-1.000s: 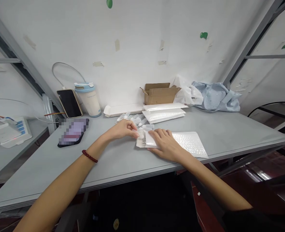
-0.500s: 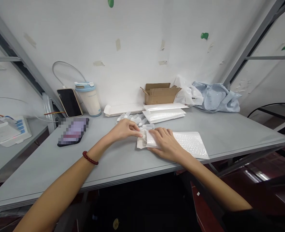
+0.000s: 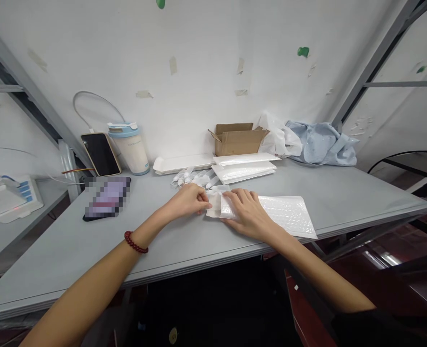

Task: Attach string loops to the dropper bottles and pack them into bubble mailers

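A white bubble mailer [image 3: 289, 213] lies on the grey table, its flap end pointing left. My right hand [image 3: 247, 214] holds it near the mouth, fingers over the top and thumb along the lower edge. At the flap [image 3: 214, 207], my left hand [image 3: 189, 201] is closed in a pinch on the flap's edge; a dark red bead bracelet circles that wrist. Just beyond the left fingers sits a pile of small clear plastic packets [image 3: 199, 178] with white contents I cannot make out. What is inside the mailer is hidden.
Behind the packets are more white mailers [image 3: 244, 169] and an open cardboard box [image 3: 240, 140]. A white plastic bag [image 3: 279, 137] and pale blue cloth [image 3: 322, 144] lie right of it. A blue-lidded cup [image 3: 129, 149], a charging phone [image 3: 101, 154] and a second phone [image 3: 107, 197] are left.
My left fingers have moved slightly down and left on the flap, which now looks flatter and smoother. My right hand stays on the mailer. The camera view has shifted a little.
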The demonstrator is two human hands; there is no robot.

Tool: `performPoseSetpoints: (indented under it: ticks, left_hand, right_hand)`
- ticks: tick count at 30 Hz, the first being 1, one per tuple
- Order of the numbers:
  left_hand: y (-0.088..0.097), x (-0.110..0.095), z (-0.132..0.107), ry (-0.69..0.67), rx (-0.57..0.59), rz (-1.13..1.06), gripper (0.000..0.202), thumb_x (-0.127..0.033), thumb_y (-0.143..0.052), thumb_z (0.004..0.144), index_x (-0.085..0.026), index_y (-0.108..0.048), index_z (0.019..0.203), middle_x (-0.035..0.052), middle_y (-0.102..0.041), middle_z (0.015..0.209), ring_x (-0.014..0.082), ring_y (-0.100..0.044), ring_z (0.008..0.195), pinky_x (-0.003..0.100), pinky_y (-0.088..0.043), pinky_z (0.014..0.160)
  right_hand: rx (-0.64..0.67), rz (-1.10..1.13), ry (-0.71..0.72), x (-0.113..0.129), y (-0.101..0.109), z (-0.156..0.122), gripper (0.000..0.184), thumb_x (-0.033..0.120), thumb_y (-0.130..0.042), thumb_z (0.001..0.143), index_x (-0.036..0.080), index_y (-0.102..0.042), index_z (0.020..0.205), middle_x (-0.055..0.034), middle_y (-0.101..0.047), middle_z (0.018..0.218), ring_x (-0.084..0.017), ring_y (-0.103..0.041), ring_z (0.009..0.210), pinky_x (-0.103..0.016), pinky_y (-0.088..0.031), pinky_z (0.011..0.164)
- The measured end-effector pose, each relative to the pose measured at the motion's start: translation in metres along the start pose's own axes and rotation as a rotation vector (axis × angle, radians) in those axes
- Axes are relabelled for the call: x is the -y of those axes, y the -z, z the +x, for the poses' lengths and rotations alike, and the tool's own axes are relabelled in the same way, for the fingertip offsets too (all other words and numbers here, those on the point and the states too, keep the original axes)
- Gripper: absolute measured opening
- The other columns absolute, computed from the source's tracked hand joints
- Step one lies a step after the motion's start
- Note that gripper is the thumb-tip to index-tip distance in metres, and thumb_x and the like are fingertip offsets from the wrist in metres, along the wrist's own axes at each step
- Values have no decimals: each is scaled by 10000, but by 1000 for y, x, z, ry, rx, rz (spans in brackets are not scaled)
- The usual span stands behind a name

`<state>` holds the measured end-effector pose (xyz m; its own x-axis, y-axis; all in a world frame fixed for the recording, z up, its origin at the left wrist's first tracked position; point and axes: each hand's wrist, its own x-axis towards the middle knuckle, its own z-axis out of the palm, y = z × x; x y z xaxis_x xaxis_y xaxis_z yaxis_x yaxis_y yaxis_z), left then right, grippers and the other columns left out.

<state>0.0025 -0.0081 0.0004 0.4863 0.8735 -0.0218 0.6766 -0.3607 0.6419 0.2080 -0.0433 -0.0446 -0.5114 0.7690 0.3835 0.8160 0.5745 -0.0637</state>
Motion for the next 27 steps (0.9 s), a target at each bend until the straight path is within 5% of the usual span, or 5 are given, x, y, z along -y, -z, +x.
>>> performPoseSetpoints:
  ticks: [9, 13, 18, 24, 27]
  left_hand:
    - [-31, -7, 0, -234, -31, -89, 129, -101, -500, 699, -160, -579, 618, -32, -523, 564, 108, -461, 556, 233, -332, 539]
    - [-38, -7, 0, -252, 130, -238, 155, -93, -457, 711, -172, -457, 577, -57, -358, 529, 87, -335, 510, 230, -270, 489]
    - [-24, -13, -4, -188, 325, -374, 67, -162, -495, 745, -167, -537, 693, -46, -443, 564, 93, -394, 517, 226, -320, 502]
    - [-1, 0, 2, 69, -91, -46, 211, -362, -620, 709, -155, -630, 751, 23, -634, 688, 158, -561, 634, 254, -394, 569]
    - [1, 9, 5, 140, 35, -35, 284, -438, -633, 696, -160, -606, 754, -12, -583, 571, 143, -525, 515, 248, -357, 491]
  right_hand:
    - [38, 31, 79, 0, 5, -1, 466, 361, -526, 829, 165, -413, 1236, -125, -531, 1118, -265, -459, 968, -373, -346, 807]
    - [31, 37, 95, -1, 5, -1, 509, 348, -544, 817, 148, -400, 1262, -131, -535, 1129, -267, -458, 978, -369, -350, 809]
    - [21, 47, 102, 0, 5, -1, 521, 339, -567, 803, 144, -406, 1259, -133, -537, 1129, -270, -460, 978, -376, -358, 809]
    - [7, 20, 102, 1, 3, 0, 499, 378, -558, 827, 147, -416, 1246, -136, -534, 1143, -269, -465, 971, -388, -360, 819]
    - [-7, 25, 100, 0, 2, -1, 512, 394, -561, 830, 149, -412, 1254, -138, -531, 1165, -271, -468, 991, -391, -360, 831]
